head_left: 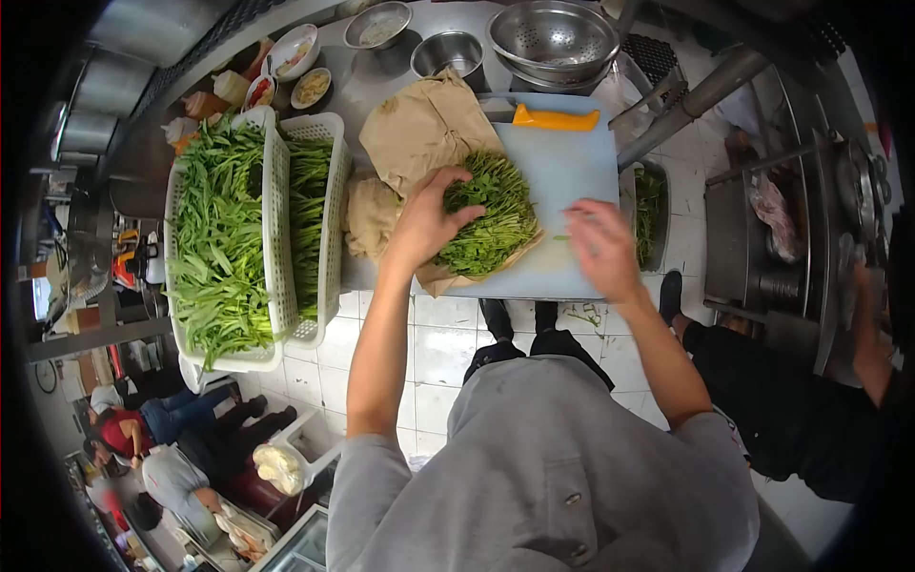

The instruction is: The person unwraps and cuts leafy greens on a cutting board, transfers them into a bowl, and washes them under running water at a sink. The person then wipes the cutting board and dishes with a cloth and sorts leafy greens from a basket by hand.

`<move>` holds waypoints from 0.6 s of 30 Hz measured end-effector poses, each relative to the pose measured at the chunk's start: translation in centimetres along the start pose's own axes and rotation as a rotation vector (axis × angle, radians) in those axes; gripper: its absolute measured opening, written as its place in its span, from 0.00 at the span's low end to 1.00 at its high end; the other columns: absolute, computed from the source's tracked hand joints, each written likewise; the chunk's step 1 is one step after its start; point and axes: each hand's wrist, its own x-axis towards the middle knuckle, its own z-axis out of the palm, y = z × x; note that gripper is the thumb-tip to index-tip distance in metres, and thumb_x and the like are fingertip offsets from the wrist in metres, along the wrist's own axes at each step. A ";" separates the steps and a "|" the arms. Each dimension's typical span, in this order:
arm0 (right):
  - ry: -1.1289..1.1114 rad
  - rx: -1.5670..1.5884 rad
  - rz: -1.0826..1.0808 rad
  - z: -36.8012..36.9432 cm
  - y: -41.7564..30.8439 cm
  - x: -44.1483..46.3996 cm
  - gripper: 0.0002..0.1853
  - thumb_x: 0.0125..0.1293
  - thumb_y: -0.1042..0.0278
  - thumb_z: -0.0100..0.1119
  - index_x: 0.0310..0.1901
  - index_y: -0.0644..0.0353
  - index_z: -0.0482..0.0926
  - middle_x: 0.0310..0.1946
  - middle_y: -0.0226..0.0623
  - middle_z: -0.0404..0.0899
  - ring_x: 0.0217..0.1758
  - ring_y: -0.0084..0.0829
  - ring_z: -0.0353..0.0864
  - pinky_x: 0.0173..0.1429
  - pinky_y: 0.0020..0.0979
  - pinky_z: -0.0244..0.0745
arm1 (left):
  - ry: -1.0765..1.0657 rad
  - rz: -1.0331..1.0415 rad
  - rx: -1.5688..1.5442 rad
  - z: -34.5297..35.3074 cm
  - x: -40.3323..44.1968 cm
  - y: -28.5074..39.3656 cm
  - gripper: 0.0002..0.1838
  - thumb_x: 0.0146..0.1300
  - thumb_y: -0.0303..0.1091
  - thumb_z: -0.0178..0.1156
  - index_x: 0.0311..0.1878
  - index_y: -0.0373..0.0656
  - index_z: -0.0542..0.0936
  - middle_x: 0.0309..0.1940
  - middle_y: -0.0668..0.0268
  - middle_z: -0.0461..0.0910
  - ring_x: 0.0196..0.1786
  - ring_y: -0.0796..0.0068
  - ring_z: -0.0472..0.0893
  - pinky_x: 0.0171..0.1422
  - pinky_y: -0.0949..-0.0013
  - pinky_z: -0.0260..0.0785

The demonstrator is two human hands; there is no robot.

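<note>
A heap of cut green stems and leaves (488, 214) lies on brown paper (419, 124) that overlaps the left part of a pale blue cutting board (562, 172). My left hand (434, 217) rests against the left side of the heap, its thumb and fingers apart around the edge of the greens. Over the board's right part is my right hand (602, 246), blurred by motion, with its fingers pointing toward the heap; whether it holds anything is not clear. A knife with an orange handle (556, 118) lies at the back of the board.
White baskets of leafy greens (224, 238) stand at the left. Metal bowls (553, 38), a colander and small dishes (312, 88) line the back. A container with greens (650, 214) is right of the board. Another person (782, 400) stands at the right; people sit at lower left.
</note>
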 end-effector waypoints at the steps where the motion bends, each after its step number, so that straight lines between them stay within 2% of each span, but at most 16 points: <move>1: -0.049 0.045 -0.126 0.9 -1.9 1.1 0.12 0.56 0.71 0.68 0.44 0.56 0.85 0.44 0.37 0.78 0.50 0.38 0.76 0.52 0.39 0.72 | -0.021 -0.051 -0.042 0.3 0.9 -0.8 0.21 0.54 0.30 0.71 0.50 0.41 0.76 0.48 0.57 0.81 0.55 0.58 0.80 0.60 0.63 0.71; 3: -0.150 0.084 -0.074 2.6 -3.5 2.6 0.12 0.55 0.72 0.68 0.43 0.59 0.85 0.44 0.37 0.79 0.49 0.39 0.76 0.53 0.38 0.73 | -0.068 -0.153 -0.124 0.9 2.2 -3.1 0.19 0.54 0.30 0.71 0.48 0.42 0.76 0.46 0.57 0.82 0.54 0.58 0.80 0.59 0.63 0.70; 4: -0.197 0.104 -0.047 3.2 -3.5 3.2 0.12 0.55 0.73 0.69 0.43 0.60 0.85 0.44 0.38 0.79 0.48 0.40 0.76 0.53 0.37 0.74 | -0.048 -0.173 -0.198 0.8 2.7 -3.7 0.16 0.54 0.28 0.70 0.44 0.42 0.76 0.44 0.57 0.82 0.55 0.58 0.80 0.59 0.63 0.70; 7: -0.262 0.190 -0.024 4.8 -0.9 3.9 0.10 0.56 0.69 0.69 0.40 0.58 0.86 0.41 0.36 0.80 0.44 0.41 0.77 0.50 0.38 0.73 | -0.105 -0.141 -0.146 -0.1 3.0 -4.5 0.13 0.57 0.26 0.67 0.46 0.41 0.77 0.50 0.61 0.81 0.58 0.66 0.78 0.62 0.65 0.68; 10: -0.311 0.283 0.058 5.1 -0.1 5.2 0.08 0.57 0.69 0.67 0.38 0.59 0.85 0.37 0.37 0.81 0.42 0.42 0.77 0.48 0.39 0.74 | 0.000 -0.078 -0.103 -0.8 1.8 -1.9 0.10 0.58 0.27 0.67 0.44 0.43 0.80 0.52 0.61 0.81 0.59 0.64 0.78 0.63 0.64 0.68; 13: -0.386 0.303 0.115 5.6 0.6 6.9 0.07 0.59 0.68 0.66 0.37 0.59 0.85 0.34 0.38 0.82 0.41 0.43 0.78 0.46 0.39 0.74 | -0.009 0.000 -0.101 -0.8 0.2 0.5 0.10 0.58 0.29 0.68 0.44 0.45 0.82 0.54 0.59 0.80 0.60 0.61 0.77 0.66 0.63 0.66; 14: -0.415 0.295 0.147 5.8 0.6 7.4 0.07 0.59 0.67 0.66 0.37 0.59 0.85 0.34 0.37 0.82 0.42 0.43 0.78 0.46 0.39 0.74 | -0.068 0.022 -0.088 -0.7 -0.3 0.9 0.12 0.56 0.31 0.70 0.44 0.45 0.83 0.58 0.59 0.77 0.63 0.58 0.74 0.69 0.62 0.63; 18: -0.448 0.351 0.285 5.0 -0.3 8.5 0.09 0.59 0.65 0.67 0.39 0.59 0.85 0.35 0.39 0.83 0.44 0.43 0.79 0.47 0.38 0.74 | -0.168 0.023 0.083 0.2 -1.4 1.0 0.12 0.54 0.32 0.71 0.42 0.46 0.83 0.62 0.60 0.73 0.67 0.55 0.68 0.71 0.60 0.61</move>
